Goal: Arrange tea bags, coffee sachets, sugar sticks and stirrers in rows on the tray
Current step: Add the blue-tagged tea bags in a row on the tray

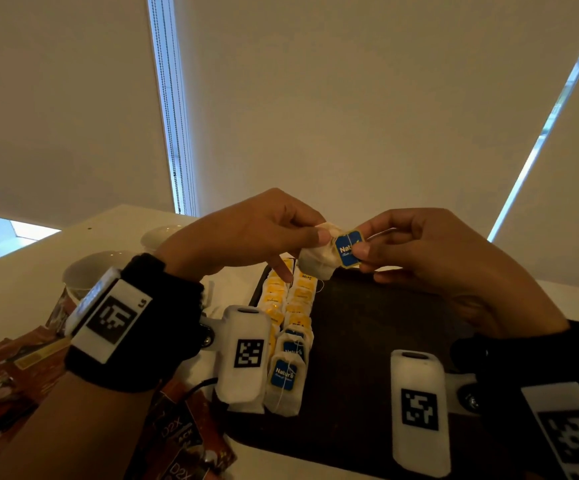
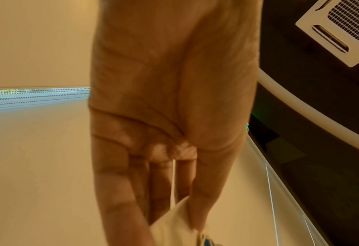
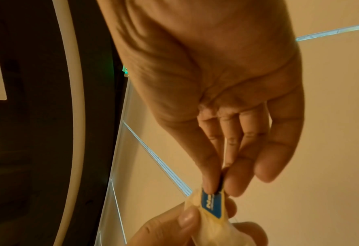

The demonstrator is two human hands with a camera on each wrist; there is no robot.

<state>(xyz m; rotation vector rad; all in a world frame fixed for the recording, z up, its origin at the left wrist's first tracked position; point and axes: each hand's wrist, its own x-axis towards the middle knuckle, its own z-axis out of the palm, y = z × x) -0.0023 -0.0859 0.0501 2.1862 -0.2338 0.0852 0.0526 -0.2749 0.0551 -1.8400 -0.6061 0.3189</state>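
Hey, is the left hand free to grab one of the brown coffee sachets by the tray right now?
Probably not yet. The left hand pinches the tea bag that the right hand also holds by its blue tag. The coffee sachets lie uncovered below the left wrist.

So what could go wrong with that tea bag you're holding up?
The thin white paper tea bag is pinched by the left hand while the right hand pinches its blue tag; pulling apart might tear it. Dropped, it could disturb the neat rows of tea bags on the dark tray.
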